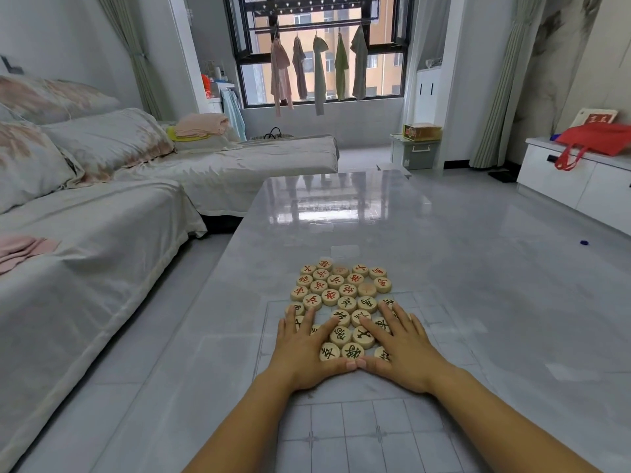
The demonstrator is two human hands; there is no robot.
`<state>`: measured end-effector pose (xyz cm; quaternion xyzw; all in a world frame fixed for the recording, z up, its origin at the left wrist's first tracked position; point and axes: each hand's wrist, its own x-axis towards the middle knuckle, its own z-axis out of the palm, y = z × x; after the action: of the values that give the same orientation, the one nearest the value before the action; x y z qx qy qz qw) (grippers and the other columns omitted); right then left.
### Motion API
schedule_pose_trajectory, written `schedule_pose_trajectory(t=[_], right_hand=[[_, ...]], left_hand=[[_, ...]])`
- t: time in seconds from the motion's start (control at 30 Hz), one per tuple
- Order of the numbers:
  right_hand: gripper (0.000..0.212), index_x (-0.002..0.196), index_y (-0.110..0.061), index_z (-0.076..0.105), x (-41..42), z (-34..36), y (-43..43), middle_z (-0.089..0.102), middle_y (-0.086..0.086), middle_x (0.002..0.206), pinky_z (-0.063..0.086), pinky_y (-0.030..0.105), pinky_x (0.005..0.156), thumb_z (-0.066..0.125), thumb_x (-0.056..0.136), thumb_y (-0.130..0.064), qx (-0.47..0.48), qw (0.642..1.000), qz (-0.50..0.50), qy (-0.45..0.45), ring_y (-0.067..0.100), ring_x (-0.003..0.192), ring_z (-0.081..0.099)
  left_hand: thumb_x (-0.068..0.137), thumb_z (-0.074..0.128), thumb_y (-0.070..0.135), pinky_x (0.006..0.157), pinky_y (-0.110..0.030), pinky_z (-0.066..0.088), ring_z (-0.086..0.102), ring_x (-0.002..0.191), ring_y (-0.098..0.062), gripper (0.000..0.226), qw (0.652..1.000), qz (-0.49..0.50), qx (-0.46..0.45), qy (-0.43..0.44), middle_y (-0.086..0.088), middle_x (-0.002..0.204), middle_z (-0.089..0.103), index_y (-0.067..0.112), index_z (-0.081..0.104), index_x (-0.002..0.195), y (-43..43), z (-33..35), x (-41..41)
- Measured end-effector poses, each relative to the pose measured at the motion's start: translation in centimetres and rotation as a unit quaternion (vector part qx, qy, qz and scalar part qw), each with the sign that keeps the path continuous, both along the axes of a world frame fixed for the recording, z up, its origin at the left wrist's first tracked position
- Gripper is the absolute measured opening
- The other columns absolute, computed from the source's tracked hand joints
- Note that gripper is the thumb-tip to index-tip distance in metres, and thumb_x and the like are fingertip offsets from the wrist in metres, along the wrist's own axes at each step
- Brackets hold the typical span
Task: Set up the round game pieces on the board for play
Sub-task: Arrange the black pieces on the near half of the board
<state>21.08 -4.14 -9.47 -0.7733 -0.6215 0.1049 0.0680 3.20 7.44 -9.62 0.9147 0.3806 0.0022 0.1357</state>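
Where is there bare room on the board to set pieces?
Bare: the board grid between the forearms; the table right of and beyond the pieces. Crowded: pieces packed under and ahead of the left hand and right hand.

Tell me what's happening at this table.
A person's left hand and right hand lie flat, fingers spread, on a bunched cluster of round wooden pieces at the far edge of a clear gridded board on the table. Red-lettered pieces sit farther out, black-lettered ones between the hands. None is set out on the grid yet.
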Motion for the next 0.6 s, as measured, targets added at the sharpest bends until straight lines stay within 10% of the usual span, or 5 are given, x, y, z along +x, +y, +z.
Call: schedule_pose_trajectory(t=[0.27,0.43,0.6], right_hand=[[0.085,0.144,-0.045,-0.002,0.7,-0.4,0.8,-0.019,-0.003,0.157,-0.011,0.043,0.117,0.031,0.074,-0.08,0.032,0.999,-0.009,0.017,0.017,0.142,-0.024],[0.107,0.145,-0.04,0.001,0.8,0.1,0.3,-0.018,-0.014,0.153,-0.012,0.041,0.117,0.031,0.056,-0.092,0.101,0.99,-0.018,0.095,0.01,0.142,-0.021],[0.071,0.139,-0.038,0.032,0.0,0.6,-0.7,0.007,-0.007,0.157,-0.011,0.04,0.117,0.055,0.077,-0.064,0.169,0.983,-0.007,0.077,0.011,0.144,-0.006]], left_hand=[[0.058,0.038,0.089,0.114,-0.054,-0.014,-0.026,0.141,-0.028,0.097,0.999,0.01,0.001,-0.031,0.0,0.158,-0.009,0.05,0.005,0.141,0.6,-0.1,0.6],[0.06,0.066,0.07,0.112,-0.048,-0.016,-0.026,0.14,-0.016,0.104,0.98,0.029,-0.014,-0.196,0.007,0.156,-0.014,0.045,0.006,0.142,-0.7,0.6,-1.2],[0.078,0.058,0.056,0.115,-0.04,-0.013,-0.015,0.143,-0.013,0.07,0.983,0.052,0.055,-0.165,0.006,0.158,0.001,0.035,0.029,0.138,-3.1,-0.3,-3.8]])
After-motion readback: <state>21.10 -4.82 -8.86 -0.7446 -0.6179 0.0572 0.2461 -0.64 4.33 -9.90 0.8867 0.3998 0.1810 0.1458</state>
